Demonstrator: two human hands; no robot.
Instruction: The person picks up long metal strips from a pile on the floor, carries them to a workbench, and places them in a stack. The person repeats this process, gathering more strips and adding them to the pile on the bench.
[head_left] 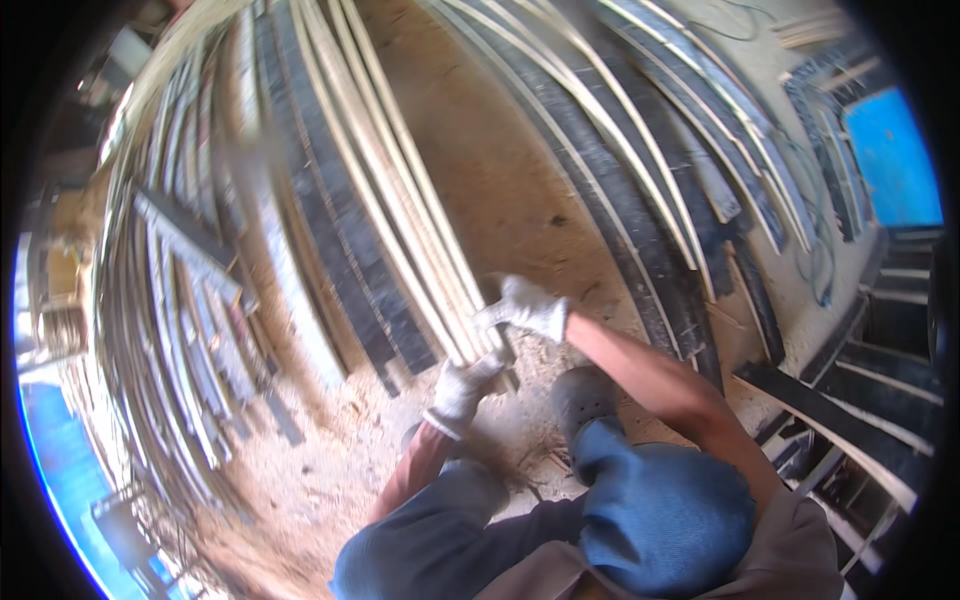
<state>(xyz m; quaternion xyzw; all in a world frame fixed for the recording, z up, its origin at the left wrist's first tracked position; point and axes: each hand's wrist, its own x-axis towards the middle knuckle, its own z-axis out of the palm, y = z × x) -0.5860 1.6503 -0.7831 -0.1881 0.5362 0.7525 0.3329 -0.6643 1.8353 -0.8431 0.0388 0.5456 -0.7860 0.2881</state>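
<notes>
Several long, pale wooden strips [405, 190] lie side by side, running from the far edge to the space in front of my crouched legs. Both hands wear whitish work gloves. My left hand [462, 393] is closed around the near ends of the strips, at their left side. My right hand [530, 310] is a little farther off, its curled fingers on the right edge of the same bundle; motion smears it slightly. The palms and the fingertips under the wood are hidden.
Dark, wide boards [330, 210] lie left of the strips, with many narrow lengths [165, 330] beyond. More dark boards [600, 200] stretch along the right. Sawdust covers the brown floor [480, 160] between. Dark slatted frames [880, 390] and a blue panel [893, 160] stand at right.
</notes>
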